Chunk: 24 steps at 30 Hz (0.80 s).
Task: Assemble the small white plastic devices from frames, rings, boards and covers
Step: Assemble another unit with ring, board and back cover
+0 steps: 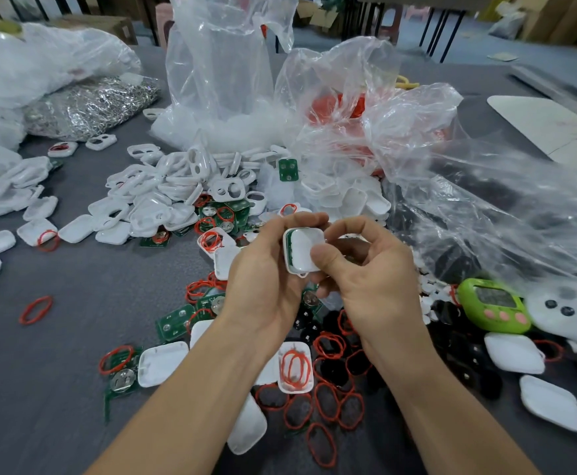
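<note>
White device point(302, 246) — a small rounded-square shell of glossy plastic with a tiny loop at its lower edge — is held up between both hands above the middle of the matte grey table point(74, 354). A strip of green board shows along its left edge, beside the smooth white cover panel on its face. The left hand point(263, 282) cups it from the left, fingers curled over its top and side. The right hand point(372, 282) pinches it, thumb flat on the lower right corner, fingers curled behind.

Below and around the hands lie thin red rings point(36, 309) — rubbery oval loops — and flat green boards point(174, 322) carrying round silvery discs. Shallow white covers point(162, 363) lie among them, one with rings in it. Farther back is a heap of white frames point(177, 173) with paired openings, backed by crinkled clear plastic bags point(218, 63). A bag of shiny metal clips point(91, 104) sits far left, and a lime-green gadget point(492, 308) with pink buttons lies at the right.
</note>
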Tool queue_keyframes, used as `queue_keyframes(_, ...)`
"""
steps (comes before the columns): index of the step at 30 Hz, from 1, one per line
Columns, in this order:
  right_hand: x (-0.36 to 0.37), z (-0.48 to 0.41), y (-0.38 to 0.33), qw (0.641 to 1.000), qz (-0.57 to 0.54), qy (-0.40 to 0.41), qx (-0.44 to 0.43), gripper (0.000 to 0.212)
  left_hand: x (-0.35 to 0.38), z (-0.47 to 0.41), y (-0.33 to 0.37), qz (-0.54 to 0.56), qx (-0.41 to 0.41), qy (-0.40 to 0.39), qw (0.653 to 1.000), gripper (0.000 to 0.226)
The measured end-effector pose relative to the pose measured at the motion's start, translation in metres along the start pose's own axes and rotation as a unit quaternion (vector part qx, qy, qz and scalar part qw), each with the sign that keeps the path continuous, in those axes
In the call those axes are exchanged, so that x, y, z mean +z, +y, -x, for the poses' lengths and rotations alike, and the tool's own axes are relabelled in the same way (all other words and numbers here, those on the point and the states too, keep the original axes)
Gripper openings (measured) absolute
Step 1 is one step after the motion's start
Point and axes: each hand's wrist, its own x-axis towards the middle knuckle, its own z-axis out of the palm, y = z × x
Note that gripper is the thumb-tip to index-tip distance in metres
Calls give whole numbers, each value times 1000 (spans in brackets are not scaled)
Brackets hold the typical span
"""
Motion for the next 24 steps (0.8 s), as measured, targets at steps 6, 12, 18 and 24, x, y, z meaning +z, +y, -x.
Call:
queue_keyframes(6, 5, 4, 1, 992, 99, 50, -51, 13, 3, 3, 1, 26, 3, -3, 1000, 36)
queue_keyframes(12, 8, 7, -1, 990, 112, 82, -34, 9, 3, 5, -1, 21, 6, -29, 999, 42)
queue_keyframes(18, 10, 7, -3, 985, 137, 104, -24, 10, 3, 4, -3, 3, 19, -43, 999, 43)
queue_keyframes(24, 3, 5, -3, 986, 148, 74, 8, 6, 3, 4, 0, 5, 35, -77, 996, 40)
